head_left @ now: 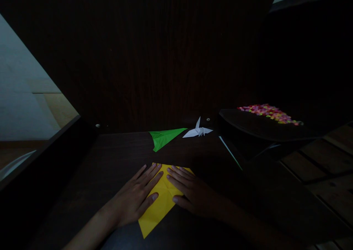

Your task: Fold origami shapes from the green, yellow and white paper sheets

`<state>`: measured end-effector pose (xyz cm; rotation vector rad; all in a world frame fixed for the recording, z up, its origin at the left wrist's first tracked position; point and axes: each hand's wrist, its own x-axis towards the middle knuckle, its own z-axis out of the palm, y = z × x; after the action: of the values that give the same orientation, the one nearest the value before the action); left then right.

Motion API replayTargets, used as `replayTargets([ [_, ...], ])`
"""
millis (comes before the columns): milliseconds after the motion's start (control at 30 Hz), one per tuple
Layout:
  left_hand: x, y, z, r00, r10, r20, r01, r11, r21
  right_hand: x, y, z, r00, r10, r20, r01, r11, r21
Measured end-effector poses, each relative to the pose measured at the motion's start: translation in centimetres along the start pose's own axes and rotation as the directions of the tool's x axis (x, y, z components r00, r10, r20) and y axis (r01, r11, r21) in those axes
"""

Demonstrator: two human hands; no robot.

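A sheet of yellow origami paper (160, 209) with crease lines lies on the dark wooden surface (116, 154) in front of me. Flat on its left part rests my left hand (140, 191), fingers stretched out and slightly apart. My right hand (190, 191) presses on the right part the same way, its thumb near the sheet's edge. Between the two hands a strip of the paper shows, and one corner points down towards me. Beyond the hands lie a folded green paper (167, 136) and a white paper crane (198, 131).
A dark upright panel (165, 59) rises behind the folded papers. To the right, a rounded dark shelf (234, 119) bears a heap of small pink, red and yellow pieces (270, 113). A low dark side board (49, 150) borders the left. Slatted wood (317, 161) shows at the far right.
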<state>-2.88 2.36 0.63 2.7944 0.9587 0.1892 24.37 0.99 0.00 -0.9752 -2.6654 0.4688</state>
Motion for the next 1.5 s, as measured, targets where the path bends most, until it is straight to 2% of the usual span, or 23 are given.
replayTargets([
  [233,0.1,0.1,0.2,0.999,0.027,-0.046,-0.028,0.999,-0.022,0.3,-0.5,0.2,1.0,0.017,0.005,-0.017,0.999,-0.027],
  [533,0.3,0.7,-0.1,1.0,0.012,0.004,-0.012,1.0,-0.014,0.6,-0.9,1.3,0.996,0.07,-0.061,-0.075,0.994,-0.083],
  [967,-0.2,-0.4,-0.2,0.997,0.059,0.049,-0.057,0.998,-0.041,0.3,-0.2,0.6,0.992,0.123,0.012,-0.122,0.991,-0.059],
  [1233,-0.6,-0.3,-1.2,0.99,0.056,0.126,-0.049,0.997,-0.061,0.2,1.6,0.0,0.982,0.19,0.022,-0.187,0.978,-0.095],
  [1500,-0.9,-0.5,-1.5,0.99,0.094,0.108,-0.081,0.989,-0.122,0.2,1.7,-0.1,0.977,0.212,0.03,-0.206,0.969,-0.136],
])
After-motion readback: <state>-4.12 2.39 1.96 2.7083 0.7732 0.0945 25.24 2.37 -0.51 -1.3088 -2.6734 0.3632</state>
